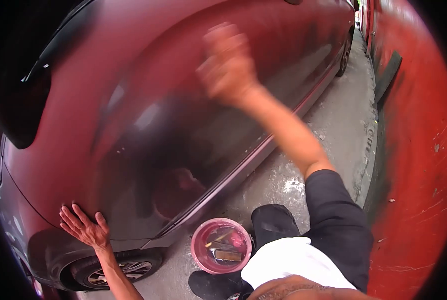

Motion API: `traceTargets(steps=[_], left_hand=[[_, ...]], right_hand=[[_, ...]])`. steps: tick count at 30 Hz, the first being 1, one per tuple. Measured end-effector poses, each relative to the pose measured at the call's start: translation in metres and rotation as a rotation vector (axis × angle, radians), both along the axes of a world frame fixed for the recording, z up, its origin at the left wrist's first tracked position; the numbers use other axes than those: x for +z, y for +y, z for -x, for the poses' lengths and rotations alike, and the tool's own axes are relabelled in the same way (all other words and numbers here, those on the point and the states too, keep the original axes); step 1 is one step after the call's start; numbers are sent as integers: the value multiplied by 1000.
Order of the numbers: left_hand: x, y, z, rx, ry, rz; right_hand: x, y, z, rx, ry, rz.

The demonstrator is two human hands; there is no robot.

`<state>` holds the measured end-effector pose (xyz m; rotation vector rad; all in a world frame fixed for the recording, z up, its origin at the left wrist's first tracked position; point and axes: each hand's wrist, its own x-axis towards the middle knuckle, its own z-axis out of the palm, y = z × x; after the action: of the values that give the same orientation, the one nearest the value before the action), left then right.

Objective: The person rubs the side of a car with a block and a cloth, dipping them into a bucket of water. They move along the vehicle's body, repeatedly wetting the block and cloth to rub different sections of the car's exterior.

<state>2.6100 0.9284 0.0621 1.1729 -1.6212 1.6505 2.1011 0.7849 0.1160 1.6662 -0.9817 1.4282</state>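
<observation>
A dark car side panel (178, 135), dull and reddish with reflections, fills the left and middle of the head view. Flat against its lower front part, above the wheel, rests my left hand (86, 230), fingers spread and nothing in them. My right hand (228, 65) is at the upper part of the same side, arm stretched out. Motion smears its fingers, so whether it holds anything is hidden. Between my legs stands a pink bucket (196, 240) with water, a brownish block (227, 255), a pink lump (237, 241) and some thin pieces.
A car wheel (128, 270) is below my left hand, and another wheel (346, 55) is at the far end. On the right runs a red wall (418, 165) with a dark plank (388, 77) against it. Wet grey concrete floor (328, 115) lies between car and wall.
</observation>
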Motion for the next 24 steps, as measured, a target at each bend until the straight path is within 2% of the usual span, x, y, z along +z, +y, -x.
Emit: traceTargets(steps=[1, 2, 3, 4, 6, 8, 9, 11, 12, 13, 14, 16, 18, 19, 21, 22, 23, 24], left_hand=[[0, 0, 2, -4, 11, 6], [1, -2, 1, 2, 16, 22], [-1, 1, -1, 16, 17, 0], [-1, 1, -1, 25, 25, -13], [-2, 3, 5, -13, 39, -8], [-4, -1, -3, 11, 29, -1], [-4, -2, -4, 12, 34, -2], [0, -1, -4, 5, 22, 6], [-4, -3, -2, -2, 37, 21], [-6, -5, 0, -3, 45, 19], [-4, -4, -1, 14, 41, 4], [-5, 2, -4, 39, 55, 0], [-5, -2, -3, 13, 54, 2], [-2, -3, -3, 16, 49, 10], [-2, 0, 0, -4, 44, 2], [1, -2, 1, -5, 44, 5], [-1, 0, 2, -14, 48, 8], [-2, -1, 3, -21, 56, 17]], right_hand=[[12, -34, 57, -729, 172, 121], [23, -81, 131, -1032, 260, -46], [44, -141, 195, -485, -439, -269], [52, -140, 176, -389, -739, -17], [66, -62, 72, -789, -146, -310], [32, -22, -25, -33, -172, 123], [33, -20, -17, -34, -174, 126], [33, -17, 13, 94, -18, 3], [49, -41, 42, 11, -118, 91], [62, -74, 71, -882, 70, -82], [61, -97, 87, -553, -143, -58], [78, -78, 49, -673, -189, 28], [73, 31, -38, -740, 335, 48], [68, 24, -36, -738, 328, 54], [48, -4, -23, -71, -37, 148], [61, -26, 33, -695, 308, 258], [69, -74, 98, -811, 252, 81], [63, -163, 172, -582, -274, 203]])
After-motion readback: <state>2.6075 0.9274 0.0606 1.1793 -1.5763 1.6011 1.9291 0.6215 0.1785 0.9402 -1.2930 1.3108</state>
